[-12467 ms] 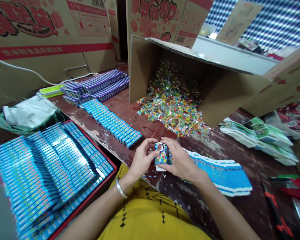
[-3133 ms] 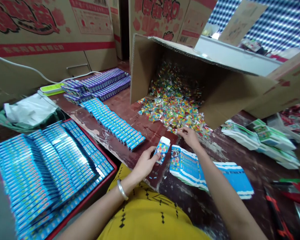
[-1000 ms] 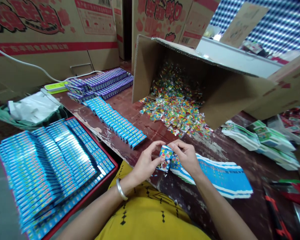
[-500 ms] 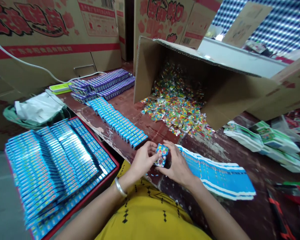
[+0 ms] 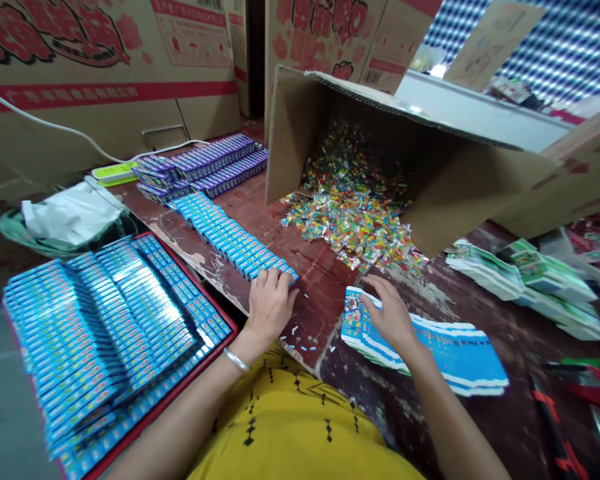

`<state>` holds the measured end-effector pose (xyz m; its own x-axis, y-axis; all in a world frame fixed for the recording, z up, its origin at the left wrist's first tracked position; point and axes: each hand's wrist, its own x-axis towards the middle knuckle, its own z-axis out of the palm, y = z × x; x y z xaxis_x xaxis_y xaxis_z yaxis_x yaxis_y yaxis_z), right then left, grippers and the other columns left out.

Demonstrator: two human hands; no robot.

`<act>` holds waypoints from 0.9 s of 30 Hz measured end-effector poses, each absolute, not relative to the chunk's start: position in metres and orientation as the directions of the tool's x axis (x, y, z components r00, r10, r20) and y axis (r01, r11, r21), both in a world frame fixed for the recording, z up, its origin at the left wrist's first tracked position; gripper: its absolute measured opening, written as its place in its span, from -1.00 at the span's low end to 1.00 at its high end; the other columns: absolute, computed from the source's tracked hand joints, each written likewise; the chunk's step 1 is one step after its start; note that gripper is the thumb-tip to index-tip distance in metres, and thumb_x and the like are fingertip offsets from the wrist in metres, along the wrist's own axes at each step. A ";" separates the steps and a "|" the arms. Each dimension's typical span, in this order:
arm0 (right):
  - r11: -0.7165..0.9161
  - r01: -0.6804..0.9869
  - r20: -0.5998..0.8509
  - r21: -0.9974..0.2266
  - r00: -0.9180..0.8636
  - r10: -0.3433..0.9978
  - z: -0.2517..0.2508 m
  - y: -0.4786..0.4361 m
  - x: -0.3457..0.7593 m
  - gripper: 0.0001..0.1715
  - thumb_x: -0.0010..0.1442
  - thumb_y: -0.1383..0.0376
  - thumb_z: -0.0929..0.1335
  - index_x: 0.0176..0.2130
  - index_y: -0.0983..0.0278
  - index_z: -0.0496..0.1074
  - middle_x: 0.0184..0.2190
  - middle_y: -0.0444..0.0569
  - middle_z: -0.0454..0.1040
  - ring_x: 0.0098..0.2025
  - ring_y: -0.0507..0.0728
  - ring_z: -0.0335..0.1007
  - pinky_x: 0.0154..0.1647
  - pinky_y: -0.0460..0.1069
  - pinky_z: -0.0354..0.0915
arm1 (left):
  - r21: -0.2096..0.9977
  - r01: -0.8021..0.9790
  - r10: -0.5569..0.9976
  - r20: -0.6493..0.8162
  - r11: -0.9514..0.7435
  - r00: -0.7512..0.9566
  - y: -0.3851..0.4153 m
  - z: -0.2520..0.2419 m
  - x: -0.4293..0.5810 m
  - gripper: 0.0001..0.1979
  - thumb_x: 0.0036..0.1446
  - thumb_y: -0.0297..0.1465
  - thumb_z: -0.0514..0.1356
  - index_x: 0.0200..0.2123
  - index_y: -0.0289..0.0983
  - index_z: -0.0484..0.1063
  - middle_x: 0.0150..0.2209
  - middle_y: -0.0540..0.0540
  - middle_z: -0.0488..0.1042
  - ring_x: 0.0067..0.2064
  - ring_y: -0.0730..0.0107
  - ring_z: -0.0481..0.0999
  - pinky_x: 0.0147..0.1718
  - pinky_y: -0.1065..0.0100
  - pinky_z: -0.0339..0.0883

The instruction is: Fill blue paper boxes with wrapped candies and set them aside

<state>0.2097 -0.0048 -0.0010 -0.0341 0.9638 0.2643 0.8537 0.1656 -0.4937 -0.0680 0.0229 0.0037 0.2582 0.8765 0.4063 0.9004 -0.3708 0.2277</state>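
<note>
At the far left a red tray (image 5: 229, 327) sits below the desk edge, packed with blue boxes (image 5: 105, 320) in tight ranks; behind it lies a crumpled white bag (image 5: 70, 213); further back on the desk (image 5: 325, 273) are purple boxes (image 5: 205, 163) in rows; a row of blue boxes (image 5: 225, 233) runs slantwise toward the person, and the left hand (image 5: 270, 303) rests palm down on its near end, fingers (image 5: 275, 280) straight and close together, laid flat over the last boxes and gripping nothing; to the right of it the right hand (image 5: 393, 317) lies on the front of a stack of flat cartons (image 5: 460, 357) fanned out along the desk, fingers bent down onto the top carton; whether they have one pinched I cannot tell; behind both hands a heap of wrapped sweets (image 5: 355, 220) spills from a big cardboard box (image 5: 455, 173) tipped on its side; at the far right lie green packs (image 5: 525, 280) in loose piles; as I judge it, the row's near end sits close to the desk edge above the tray, so a push from the flat left hand could skew the line or send the last box over; the fanned cartons could slide apart, or two come up together, if the right hand drags rather than lifts
</note>
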 end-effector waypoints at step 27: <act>-0.049 0.239 0.011 -0.970 0.244 0.970 0.031 -0.003 0.170 -0.68 0.17 0.02 0.36 -0.35 0.22 0.34 -0.57 -0.18 0.30 -0.61 0.02 0.21 -0.67 -0.09 0.20 | 0.797 0.454 0.884 0.203 -0.399 0.421 -0.008 0.008 0.008 -0.31 0.09 -0.16 0.26 0.22 -0.29 0.15 0.07 -0.27 0.37 0.09 0.01 0.37 0.08 0.01 0.25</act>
<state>0.1704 -0.0030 0.0309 0.2442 0.9697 0.0107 0.2386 -0.0493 -0.9699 0.0085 -0.0076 0.0079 0.4210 0.8841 0.2027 0.4538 -0.3988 0.7969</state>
